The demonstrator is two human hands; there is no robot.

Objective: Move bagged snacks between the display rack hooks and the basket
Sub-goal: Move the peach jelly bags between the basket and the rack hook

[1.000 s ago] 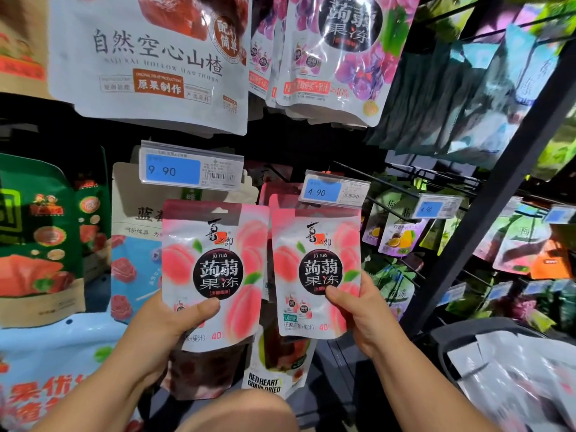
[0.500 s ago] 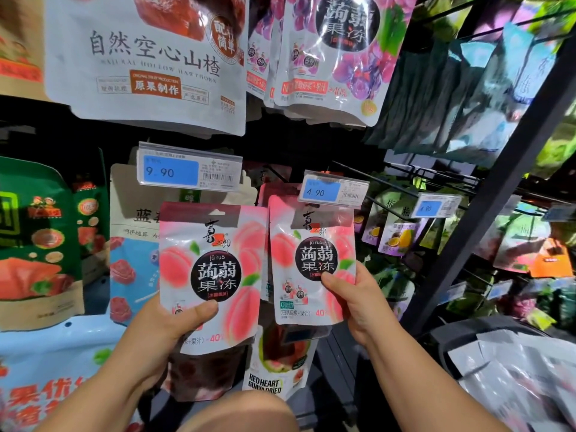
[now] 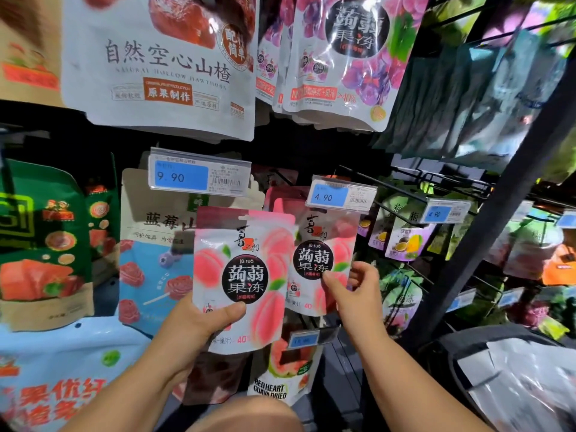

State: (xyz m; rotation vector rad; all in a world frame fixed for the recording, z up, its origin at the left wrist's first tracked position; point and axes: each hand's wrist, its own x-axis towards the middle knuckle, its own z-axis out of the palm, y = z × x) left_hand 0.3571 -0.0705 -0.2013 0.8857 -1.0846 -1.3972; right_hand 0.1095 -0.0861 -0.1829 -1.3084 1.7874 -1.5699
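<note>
Two pink peach jelly bags are in front of the display rack. My left hand [image 3: 190, 325] grips the lower left corner of the nearer peach jelly bag [image 3: 249, 275], thumb on its front. The second peach jelly bag [image 3: 314, 244] hangs further back, its top tucked behind the 4.90 price tag [image 3: 341, 194]. My right hand [image 3: 358, 294] pinches that bag's right edge, thumb on the front. The hook itself is hidden by the tag. The dark basket [image 3: 486, 333] sits at the lower right.
Large hawthorn [image 3: 162, 63] and purple jelly bags [image 3: 343, 57] hang overhead. A blue blueberry bag [image 3: 149, 260] hangs behind the left hand, and a guava bag [image 3: 280, 378] hangs below. A dark rack post [image 3: 498, 219] slants on the right. Silvery bags [image 3: 523, 378] fill the basket.
My right hand pushed its peach bag up and back, so its top now lies behind the 4.90 tag. The left hand's bag shifted slightly right, overlapping the other bag.
</note>
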